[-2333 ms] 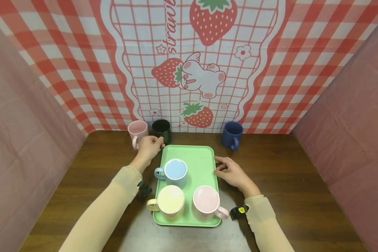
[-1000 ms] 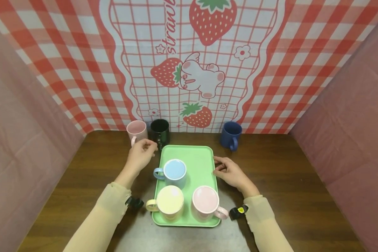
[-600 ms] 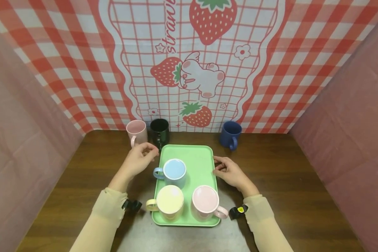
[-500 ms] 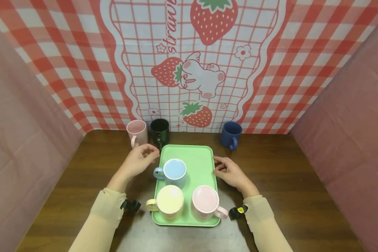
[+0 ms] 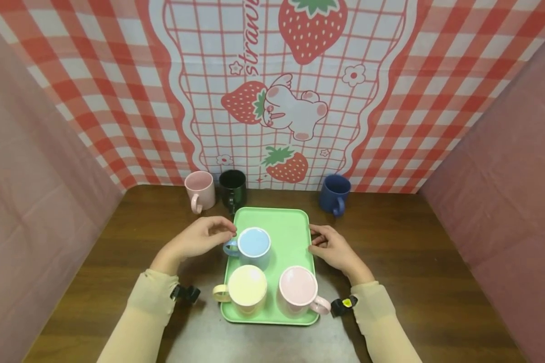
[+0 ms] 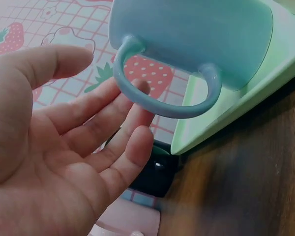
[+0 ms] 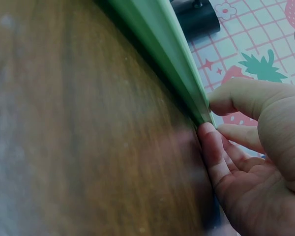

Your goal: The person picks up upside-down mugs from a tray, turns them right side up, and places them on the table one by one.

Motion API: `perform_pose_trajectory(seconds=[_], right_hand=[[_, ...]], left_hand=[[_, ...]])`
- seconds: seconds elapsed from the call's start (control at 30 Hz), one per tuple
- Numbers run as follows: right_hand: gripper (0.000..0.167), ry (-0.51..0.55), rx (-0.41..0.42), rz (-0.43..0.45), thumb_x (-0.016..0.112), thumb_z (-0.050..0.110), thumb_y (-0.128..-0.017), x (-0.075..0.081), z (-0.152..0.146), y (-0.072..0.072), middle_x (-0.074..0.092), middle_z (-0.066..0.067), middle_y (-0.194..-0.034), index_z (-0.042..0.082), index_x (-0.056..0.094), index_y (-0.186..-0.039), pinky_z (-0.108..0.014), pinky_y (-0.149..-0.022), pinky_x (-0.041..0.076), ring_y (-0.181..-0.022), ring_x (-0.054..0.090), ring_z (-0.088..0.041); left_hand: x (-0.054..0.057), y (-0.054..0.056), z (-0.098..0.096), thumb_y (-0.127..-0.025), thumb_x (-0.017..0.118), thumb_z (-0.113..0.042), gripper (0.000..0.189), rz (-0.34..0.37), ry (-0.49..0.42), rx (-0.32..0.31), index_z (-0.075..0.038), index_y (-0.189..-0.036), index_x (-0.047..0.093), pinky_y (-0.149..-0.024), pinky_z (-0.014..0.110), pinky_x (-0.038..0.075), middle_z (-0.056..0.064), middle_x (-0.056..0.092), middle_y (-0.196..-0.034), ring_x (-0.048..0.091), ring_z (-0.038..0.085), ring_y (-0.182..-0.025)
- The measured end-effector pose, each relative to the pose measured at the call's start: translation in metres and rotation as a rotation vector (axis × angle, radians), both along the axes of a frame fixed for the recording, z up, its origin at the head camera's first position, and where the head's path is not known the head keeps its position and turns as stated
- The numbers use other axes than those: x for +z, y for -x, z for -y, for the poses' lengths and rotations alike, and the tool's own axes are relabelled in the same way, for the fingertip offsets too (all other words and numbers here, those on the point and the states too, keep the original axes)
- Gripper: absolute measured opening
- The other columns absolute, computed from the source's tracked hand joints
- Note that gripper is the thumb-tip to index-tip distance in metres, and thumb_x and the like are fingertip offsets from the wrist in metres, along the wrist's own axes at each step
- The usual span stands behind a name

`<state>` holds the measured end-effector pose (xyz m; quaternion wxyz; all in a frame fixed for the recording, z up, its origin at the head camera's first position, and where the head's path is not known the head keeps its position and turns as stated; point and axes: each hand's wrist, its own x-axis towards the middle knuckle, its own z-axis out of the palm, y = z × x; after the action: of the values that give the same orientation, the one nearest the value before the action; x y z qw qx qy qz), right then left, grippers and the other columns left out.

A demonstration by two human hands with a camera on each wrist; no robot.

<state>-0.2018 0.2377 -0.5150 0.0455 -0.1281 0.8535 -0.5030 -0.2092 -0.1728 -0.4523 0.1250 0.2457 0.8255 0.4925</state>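
Note:
My left hand [image 5: 201, 237] is beside the light blue mug [image 5: 254, 247], fingers reaching toward its handle. In the left wrist view the fingers [image 6: 96, 115] are loosely bent and spread, and the fingertips overlap the handle loop [image 6: 160, 105]; the palm holds nothing. The blue mug stands on the green tray [image 5: 281, 222], its handle over the left edge. My right hand [image 5: 338, 249] holds the tray's right edge, with thumb and fingertips at the rim [image 7: 191, 73]. A yellow mug [image 5: 247, 290] and a pale pink mug [image 5: 298, 290] stand on the tray's near half.
Behind the tray, another pink mug [image 5: 200, 190] and a black mug [image 5: 233, 189] stand at the left, and a dark blue mug [image 5: 334, 194] at the right. A strawberry-print cloth [image 5: 290, 121] hangs behind the wooden table [image 5: 413, 267].
My left hand has come back from near the black mug's handle to the blue mug's handle. My right hand stays at the tray's edge. The mugs keep their places.

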Motion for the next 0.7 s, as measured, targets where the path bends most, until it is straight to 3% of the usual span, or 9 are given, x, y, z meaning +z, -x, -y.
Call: perform_pose_trajectory(seconds=[0.2, 0.7], right_hand=[[0.064, -0.004, 0.000, -0.011, 0.080, 0.000, -0.094, 0.0006, 0.0010, 0.0000, 0.062, -0.024, -0.138, -0.008, 0.056, -0.153, -0.022, -0.084, 0.055, -0.107, 0.066, -0.031], [0.064, -0.039, -0.002, -0.018, 0.078, -0.001, -0.094, -0.0003, 0.0012, -0.0002, 0.061, -0.023, -0.137, -0.006, 0.056, -0.154, -0.022, -0.087, 0.055, -0.107, 0.066, -0.028]], left_hand=[[-0.0043, 0.0013, -0.0004, -0.105, 0.071, -0.011, 0.023, 0.025, -0.030, -0.082, -0.001, -0.126, 0.073, -0.093, 0.028, 0.059, 0.009, 0.076, -0.116, 0.071, 0.024, -0.109], [-0.0044, 0.0003, 0.0048, -0.104, 0.076, -0.016, 0.019, 0.020, 0.027, -0.088, -0.005, -0.119, 0.077, -0.092, 0.031, 0.058, 0.005, 0.078, -0.110, 0.070, 0.021, -0.102]])
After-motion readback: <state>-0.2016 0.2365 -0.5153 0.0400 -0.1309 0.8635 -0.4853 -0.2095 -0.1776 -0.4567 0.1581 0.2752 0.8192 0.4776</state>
